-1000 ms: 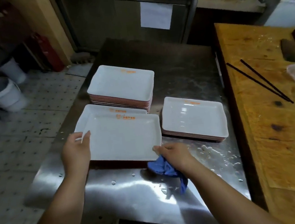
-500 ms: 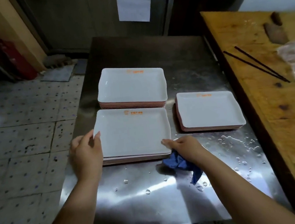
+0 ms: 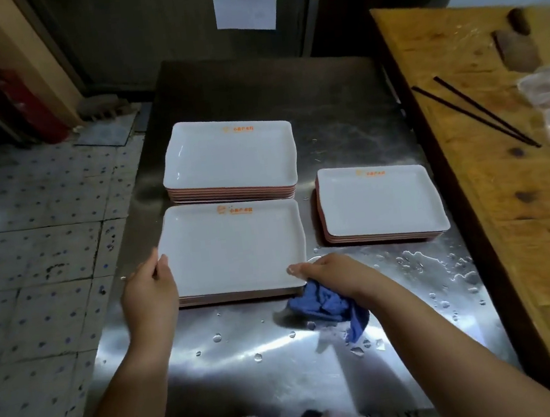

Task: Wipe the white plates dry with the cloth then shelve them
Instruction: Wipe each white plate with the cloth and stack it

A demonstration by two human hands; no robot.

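Black chopsticks [image 3: 475, 112] lie on the wooden counter [image 3: 520, 207] beside the wet steel table [image 3: 250, 365].

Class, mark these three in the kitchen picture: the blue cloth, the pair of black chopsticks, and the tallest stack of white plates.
blue cloth [image 3: 325, 303]: head view, bunched middle.
black chopsticks [image 3: 475, 113]: head view, mid-shaft of the nearer stick.
tallest stack of white plates [image 3: 230, 157]: head view, top plate's centre.
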